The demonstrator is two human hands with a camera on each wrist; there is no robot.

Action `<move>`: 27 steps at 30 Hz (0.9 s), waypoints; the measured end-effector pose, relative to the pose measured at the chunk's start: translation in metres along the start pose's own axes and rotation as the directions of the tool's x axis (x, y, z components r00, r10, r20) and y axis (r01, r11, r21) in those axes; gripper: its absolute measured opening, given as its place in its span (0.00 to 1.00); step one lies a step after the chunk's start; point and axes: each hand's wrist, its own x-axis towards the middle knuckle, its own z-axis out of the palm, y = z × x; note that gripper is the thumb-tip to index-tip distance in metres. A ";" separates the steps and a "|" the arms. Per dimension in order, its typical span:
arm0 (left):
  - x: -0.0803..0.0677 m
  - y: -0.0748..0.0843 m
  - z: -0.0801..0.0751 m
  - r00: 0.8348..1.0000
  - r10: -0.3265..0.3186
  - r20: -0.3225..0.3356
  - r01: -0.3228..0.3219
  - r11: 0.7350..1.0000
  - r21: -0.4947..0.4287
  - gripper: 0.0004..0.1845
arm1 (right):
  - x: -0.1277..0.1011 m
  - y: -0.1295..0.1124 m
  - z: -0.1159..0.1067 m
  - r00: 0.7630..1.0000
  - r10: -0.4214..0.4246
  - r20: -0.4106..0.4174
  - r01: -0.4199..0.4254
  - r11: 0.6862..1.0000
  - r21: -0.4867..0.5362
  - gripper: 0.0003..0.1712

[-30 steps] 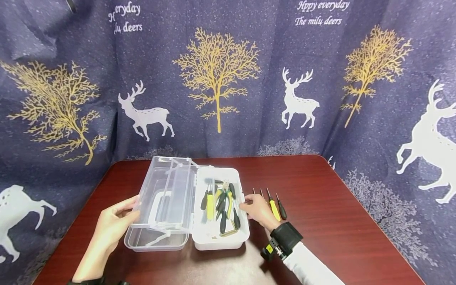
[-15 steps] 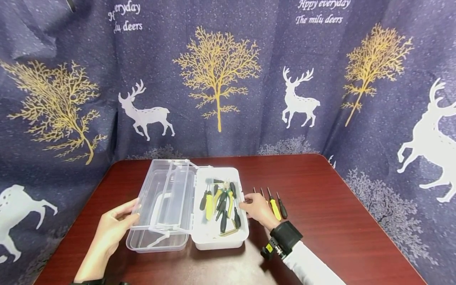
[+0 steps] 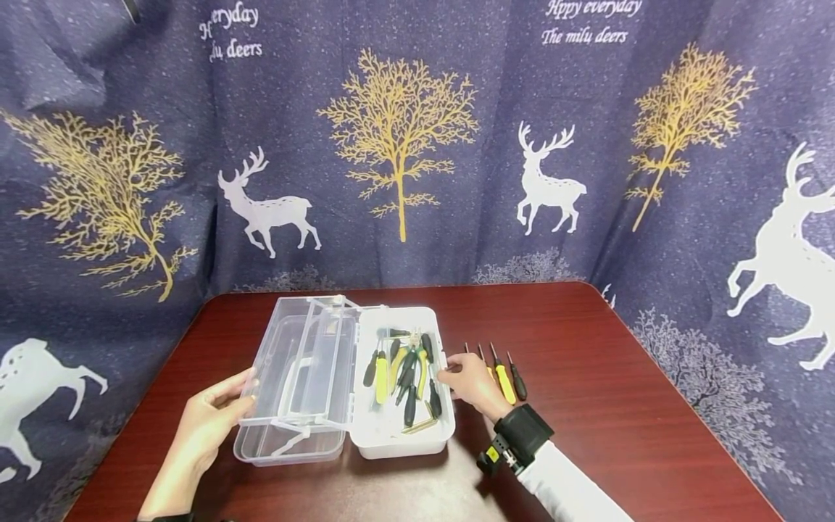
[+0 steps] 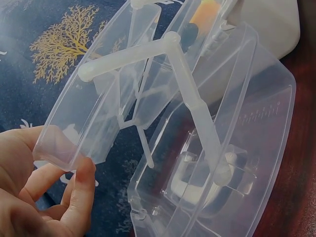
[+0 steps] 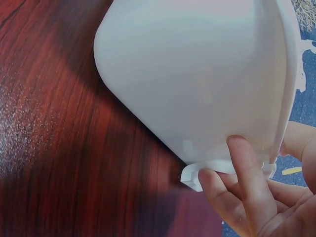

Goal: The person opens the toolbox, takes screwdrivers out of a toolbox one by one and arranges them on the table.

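Observation:
A toolbox lies opened out on the table, its white base (image 3: 403,444) at the right and its clear lid (image 3: 293,455) at the left. Folding arms (image 4: 190,84) carry a clear plastic tray (image 3: 277,395) above the lid. My left hand (image 3: 212,417) pinches the tray's outer edge between thumb and fingers. At the base's right side, my right hand (image 3: 475,380) grips the rim by the white latch (image 5: 190,177), with fingertips against the outer wall. Inside the base lie green-and-yellow pliers (image 3: 420,370), a yellow-handled screwdriver (image 3: 381,384) and several black-handled screwdrivers (image 3: 409,406).
To the right of my right hand, several screwdrivers (image 3: 502,380) lie in a row on the reddish-brown table (image 3: 620,406), partly hidden by the hand. A dark blue curtain (image 3: 470,217) with deer and trees hangs behind the table's far edge.
The clear tray has sunk a little toward the lid, and my left hand has moved slightly down and right with it. My right hand stays at the base's rim.

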 end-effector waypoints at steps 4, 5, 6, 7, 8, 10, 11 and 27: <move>0.000 0.000 0.000 1.000 -0.005 -0.003 0.005 1.000 -0.001 0.28 | -0.002 -0.001 -0.001 1.000 -0.016 0.000 0.016 1.000 0.001 0.27; 0.000 0.000 0.000 1.000 -0.004 -0.002 0.004 1.000 0.002 0.28 | -0.001 -0.001 0.000 1.000 -0.016 0.001 0.016 1.000 0.002 0.27; 0.000 -0.001 0.000 1.000 -0.002 -0.001 0.002 1.000 0.008 0.28 | -0.002 -0.001 0.000 0.999 -0.032 0.005 0.032 0.999 -0.008 0.28; 0.000 -0.001 0.000 1.000 -0.002 -0.001 0.002 1.000 0.011 0.28 | -0.002 -0.001 0.000 1.000 -0.020 0.001 0.020 1.000 0.000 0.27; 0.000 -0.001 0.000 1.000 -0.002 -0.002 0.002 1.000 0.014 0.28 | -0.002 0.000 0.000 1.000 -0.023 0.002 0.023 1.000 -0.003 0.28; 0.000 -0.002 0.000 1.000 -0.002 -0.002 0.002 1.000 0.020 0.28 | -0.002 -0.001 0.000 1.000 -0.015 0.001 0.015 1.000 -0.006 0.27; 0.000 -0.002 0.000 1.000 -0.004 -0.002 0.004 1.000 0.021 0.28 | -0.001 -0.001 0.000 1.000 -0.011 -0.001 0.011 1.000 -0.004 0.27; 0.000 -0.002 0.001 1.000 -0.006 -0.004 0.006 0.997 0.080 0.30 | 0.004 -0.006 -0.002 0.999 0.029 0.027 -0.028 0.999 -0.035 0.23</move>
